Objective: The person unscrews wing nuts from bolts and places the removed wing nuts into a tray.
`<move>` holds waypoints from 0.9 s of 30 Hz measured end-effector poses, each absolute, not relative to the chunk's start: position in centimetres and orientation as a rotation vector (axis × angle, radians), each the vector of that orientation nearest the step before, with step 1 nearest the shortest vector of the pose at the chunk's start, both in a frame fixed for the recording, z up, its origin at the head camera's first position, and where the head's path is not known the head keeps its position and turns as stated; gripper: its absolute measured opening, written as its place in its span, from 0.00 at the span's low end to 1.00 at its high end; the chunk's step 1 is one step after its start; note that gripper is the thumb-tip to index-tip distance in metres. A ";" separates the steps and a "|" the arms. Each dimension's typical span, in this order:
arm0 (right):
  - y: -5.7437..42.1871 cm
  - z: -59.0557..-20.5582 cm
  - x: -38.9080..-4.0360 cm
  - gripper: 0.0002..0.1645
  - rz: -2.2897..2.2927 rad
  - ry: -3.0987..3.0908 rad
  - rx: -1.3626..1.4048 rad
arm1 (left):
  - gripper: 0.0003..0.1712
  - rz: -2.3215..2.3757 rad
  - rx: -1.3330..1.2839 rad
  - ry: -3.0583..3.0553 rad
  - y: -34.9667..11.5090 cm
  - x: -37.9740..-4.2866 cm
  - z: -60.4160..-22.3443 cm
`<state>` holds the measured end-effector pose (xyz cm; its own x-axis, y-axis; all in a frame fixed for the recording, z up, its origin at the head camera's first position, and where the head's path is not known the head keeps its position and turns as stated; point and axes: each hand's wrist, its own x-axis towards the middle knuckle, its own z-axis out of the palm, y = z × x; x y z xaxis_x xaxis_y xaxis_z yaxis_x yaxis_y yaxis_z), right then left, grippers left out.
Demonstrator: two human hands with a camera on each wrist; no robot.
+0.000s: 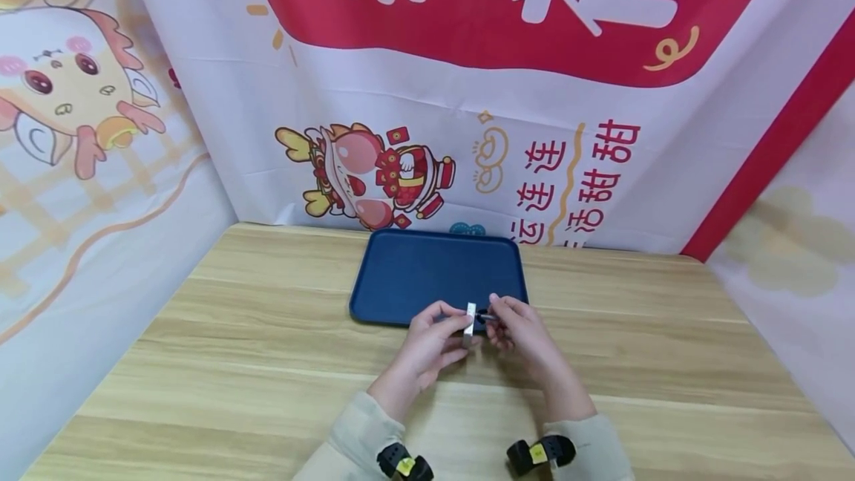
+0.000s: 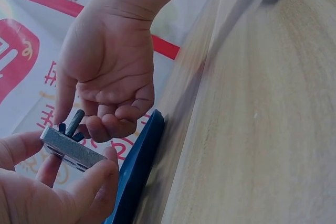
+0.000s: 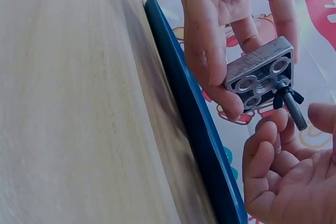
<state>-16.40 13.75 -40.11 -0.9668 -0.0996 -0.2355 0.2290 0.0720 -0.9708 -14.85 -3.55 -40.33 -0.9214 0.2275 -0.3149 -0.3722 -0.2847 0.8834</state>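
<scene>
My left hand (image 1: 434, 344) grips a small silver metal block (image 1: 470, 324) by its edges, between thumb and fingers. Round holes show in the block's recessed face in the right wrist view. A threaded bolt (image 3: 295, 109) sticks out of that face, with a black wing nut (image 3: 286, 97) on it close to the block. Around the bolt's free end is my right hand (image 1: 524, 332), its fingers loosely bent. The thumb (image 3: 321, 116) stands a little apart from the bolt, while the index fingertip (image 3: 280, 118) is right beside the wing nut.
A dark blue tray (image 1: 434, 266) lies on the wooden table (image 1: 267, 318), just beyond the hands and partly behind them. At the table's back edge hangs a printed cloth (image 1: 220, 95). Black bands (image 1: 542, 455) are strapped around both sleeves.
</scene>
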 end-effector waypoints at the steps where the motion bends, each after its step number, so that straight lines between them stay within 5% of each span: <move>1: 13.8 -40.2 -16.4 0.18 -1.988 2.097 0.127 | 0.07 2.248 -0.173 1.599 -3.5 -14.9 -40.3; 27: 15.1 -40.2 -16.4 0.15 -1.894 2.205 -0.105 | 0.06 2.242 -0.178 1.592 -3.6 -14.9 -40.6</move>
